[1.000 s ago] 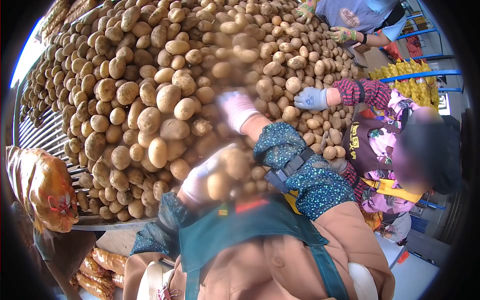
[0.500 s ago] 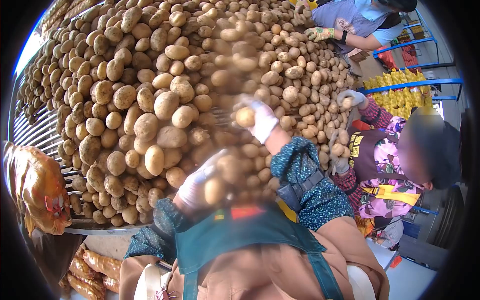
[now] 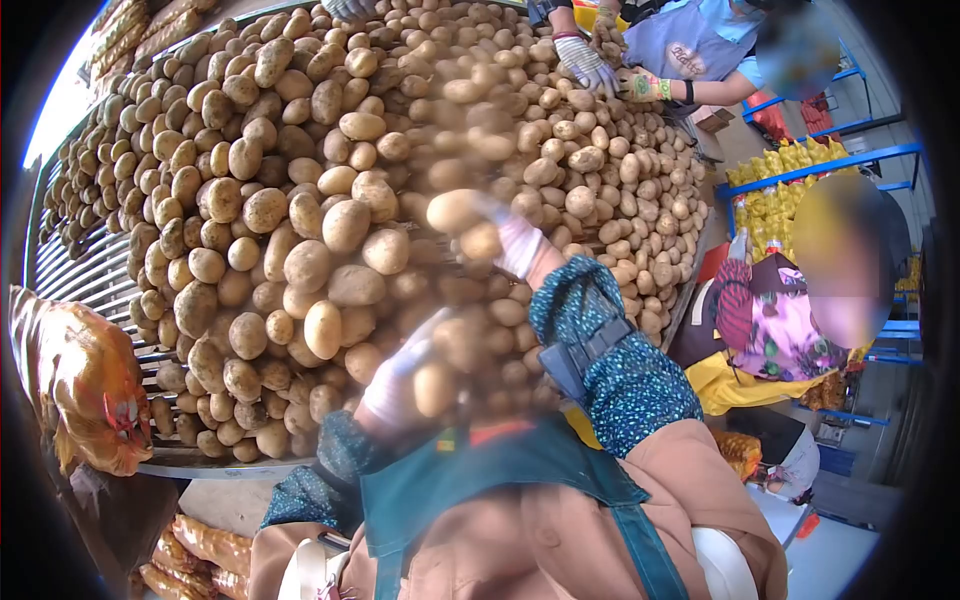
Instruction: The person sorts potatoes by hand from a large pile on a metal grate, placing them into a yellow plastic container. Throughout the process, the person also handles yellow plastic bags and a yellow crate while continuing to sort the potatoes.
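A large heap of potatoes [image 3: 345, 225] covers the slatted sorting table [image 3: 85, 265]. Low in the middle, my left hand [image 3: 400, 378], in a pale glove, is closed round a potato [image 3: 434, 389] just in front of my apron. Another potato lies blurred beside it. Farther up and to the right, my right hand [image 3: 508, 238], gloved too, grips a potato [image 3: 479, 242] over the heap. A second, larger potato [image 3: 455, 211] is at its fingertips. A blurred smear down the middle of the view hides some detail around both hands.
A filled mesh bag [image 3: 85, 380] stands at the left edge, with more bags [image 3: 200, 555] below it. Gloved hands of co-workers [image 3: 587, 62] reach over the heap's far side. Another person [image 3: 790, 310] is close on the right, near yellow bags [image 3: 785, 170] and blue rails.
My right hand now has a second potato at its fingertips. The co-worker on the right has drawn both hands back from the heap. More gloved hands have appeared at the far side.
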`<state>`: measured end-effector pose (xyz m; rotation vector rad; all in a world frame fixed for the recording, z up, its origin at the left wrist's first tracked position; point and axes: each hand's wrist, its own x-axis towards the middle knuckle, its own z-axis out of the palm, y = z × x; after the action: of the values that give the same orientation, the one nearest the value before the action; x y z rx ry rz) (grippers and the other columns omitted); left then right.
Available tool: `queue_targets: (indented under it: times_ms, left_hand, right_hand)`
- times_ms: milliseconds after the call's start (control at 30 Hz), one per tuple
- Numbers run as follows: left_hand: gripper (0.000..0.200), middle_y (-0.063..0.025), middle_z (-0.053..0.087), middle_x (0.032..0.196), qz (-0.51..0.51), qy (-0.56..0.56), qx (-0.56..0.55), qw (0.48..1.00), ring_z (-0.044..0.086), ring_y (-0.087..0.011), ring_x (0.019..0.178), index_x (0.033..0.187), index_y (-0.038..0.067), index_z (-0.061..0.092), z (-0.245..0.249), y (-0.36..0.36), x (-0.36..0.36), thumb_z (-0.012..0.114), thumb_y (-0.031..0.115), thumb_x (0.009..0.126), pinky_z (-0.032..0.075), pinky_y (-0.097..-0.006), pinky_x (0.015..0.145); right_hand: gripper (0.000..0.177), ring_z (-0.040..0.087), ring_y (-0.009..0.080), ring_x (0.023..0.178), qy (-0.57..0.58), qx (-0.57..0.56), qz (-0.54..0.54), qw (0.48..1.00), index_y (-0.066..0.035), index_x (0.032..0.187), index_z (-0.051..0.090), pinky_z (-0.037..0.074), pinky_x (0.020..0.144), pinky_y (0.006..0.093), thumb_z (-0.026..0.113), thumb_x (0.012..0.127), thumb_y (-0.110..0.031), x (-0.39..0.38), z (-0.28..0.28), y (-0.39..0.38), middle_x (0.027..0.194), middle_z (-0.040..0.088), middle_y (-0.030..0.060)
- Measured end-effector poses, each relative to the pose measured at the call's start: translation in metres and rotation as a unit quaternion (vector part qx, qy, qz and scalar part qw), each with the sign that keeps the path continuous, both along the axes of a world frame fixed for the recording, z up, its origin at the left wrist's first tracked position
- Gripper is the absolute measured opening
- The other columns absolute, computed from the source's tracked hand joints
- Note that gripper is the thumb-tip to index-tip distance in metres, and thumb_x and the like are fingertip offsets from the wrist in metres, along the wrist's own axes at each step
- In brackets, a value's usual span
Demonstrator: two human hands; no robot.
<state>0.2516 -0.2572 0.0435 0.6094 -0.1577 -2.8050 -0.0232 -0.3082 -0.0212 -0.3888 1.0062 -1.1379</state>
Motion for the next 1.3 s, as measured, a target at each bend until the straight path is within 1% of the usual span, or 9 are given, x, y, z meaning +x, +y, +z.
queue_targets:
  times_ms: [67, 200, 600, 700, 900, 1100, 1133, 1233, 1300]
  left_hand:
    - [0.069, -0.0161, 0.050, 0.145, 0.005, -0.014, 0.006, 1.000, 0.059, -0.0293, 0.115, 0.156, 0.018, 0.036, 0.004, 0.000, -0.001, 0.064, 0.037, 0.096, 0.056, -0.0427, 0.082]
    - [0.061, -0.0108, 0.059, 0.135, 0.009, -0.024, -0.016, 1.000, 0.063, -0.0232, 0.107, 0.146, 0.012, 0.044, 0.037, 0.007, -0.019, 0.063, 0.040, 0.096, 0.055, -0.0344, 0.085]
    - [0.056, -0.0136, 0.056, 0.136, -0.119, -0.055, -0.075, 0.989, 0.055, -0.0299, 0.122, 0.141, 0.004, 0.047, 0.022, 0.088, -0.089, 0.061, 0.039, 0.099, 0.046, -0.0432, 0.106]
    - [0.057, -0.0137, 0.054, 0.143, -0.147, -0.062, -0.105, 0.982, 0.058, -0.0356, 0.126, 0.148, 0.016, 0.045, -0.005, 0.123, -0.112, 0.064, 0.033, 0.097, 0.063, -0.0469, 0.082]
    - [0.048, -0.0101, 0.058, 0.135, -0.349, -0.150, -0.033, 0.925, 0.058, -0.0309, 0.121, 0.140, 0.015, 0.051, 0.008, 0.230, -0.175, 0.059, 0.041, 0.100, 0.059, -0.0411, 0.071]
    - [0.038, -0.0078, 0.061, 0.127, -0.532, -0.137, -0.041, 0.834, 0.063, -0.0275, 0.113, 0.129, 0.018, 0.057, -0.041, 0.321, -0.225, 0.065, 0.037, 0.097, 0.059, -0.0444, 0.070]
    - [0.040, -0.0094, 0.062, 0.124, -0.547, -0.065, -0.173, 0.816, 0.062, -0.0272, 0.113, 0.130, 0.016, 0.056, -0.065, 0.337, -0.232, 0.063, 0.037, 0.098, 0.057, -0.0446, 0.080]
    - [0.042, -0.0113, 0.064, 0.121, -0.563, 0.051, -0.368, 0.739, 0.059, -0.0269, 0.116, 0.132, 0.013, 0.054, -0.114, 0.378, -0.250, 0.058, 0.039, 0.100, 0.049, -0.0467, 0.099]
    - [0.040, -0.0085, 0.062, 0.125, -0.596, -0.016, -0.257, 0.760, 0.056, -0.0277, 0.122, 0.131, 0.018, 0.055, -0.092, 0.411, -0.265, 0.055, 0.044, 0.100, 0.046, -0.0499, 0.100]
  right_hand:
    - [0.061, 0.071, 0.0304, 0.089, -0.159, -0.015, -0.052, 0.986, 0.003, 0.130, 0.055, 0.062, 0.071, 0.0430, 0.072, 0.090, -0.040, -0.004, 0.035, 0.040, 0.106, 0.070, 0.0165]
    - [0.068, 0.067, 0.0323, 0.101, -0.209, -0.111, -0.060, 0.970, -0.005, 0.144, 0.048, 0.061, 0.080, 0.0417, 0.076, 0.084, -0.020, -0.002, 0.053, 0.101, 0.132, 0.059, 0.0190]
    - [0.059, 0.053, 0.0175, 0.129, 0.406, -0.179, -0.121, 0.888, -0.005, 0.141, 0.054, 0.046, 0.108, 0.0333, 0.075, 0.086, -0.002, 0.007, 0.094, 0.297, 0.135, 0.061, 0.0073]
    - [0.059, 0.053, 0.0186, 0.128, 0.252, -0.138, -0.270, 0.919, -0.005, 0.142, 0.053, 0.045, 0.110, 0.0342, 0.075, 0.087, -0.004, 0.020, 0.074, 0.354, 0.136, 0.060, 0.0079]
    - [0.057, 0.058, 0.0169, 0.116, -0.009, -0.027, -0.494, 0.869, -0.002, 0.142, 0.051, 0.050, 0.098, 0.0338, 0.073, 0.091, -0.015, 0.037, 0.072, 0.487, 0.128, 0.062, 0.0081]
    - [0.045, 0.063, 0.0211, 0.102, -0.139, 0.100, -0.720, 0.672, -0.003, 0.137, 0.055, 0.057, 0.082, 0.0365, 0.066, 0.094, -0.014, 0.065, 0.004, 0.605, 0.117, 0.064, 0.0114]
    - [0.043, 0.063, 0.0221, 0.100, -0.150, 0.118, -0.764, 0.616, -0.003, 0.136, 0.056, 0.057, 0.079, 0.0365, 0.065, 0.094, -0.013, 0.067, 0.001, 0.617, 0.116, 0.064, 0.0122]
    - [0.057, 0.069, 0.0287, 0.095, -0.077, 0.180, -0.785, 0.588, -0.006, 0.140, 0.051, 0.060, 0.080, 0.0399, 0.072, 0.088, -0.016, 0.058, -0.024, 0.656, 0.120, 0.066, 0.0145]
    - [0.066, 0.068, 0.0304, 0.100, 0.467, 0.374, -0.490, 0.634, -0.008, 0.140, 0.052, 0.058, 0.087, 0.0400, 0.077, 0.081, -0.023, 0.066, -0.093, 0.712, 0.123, 0.065, 0.0149]
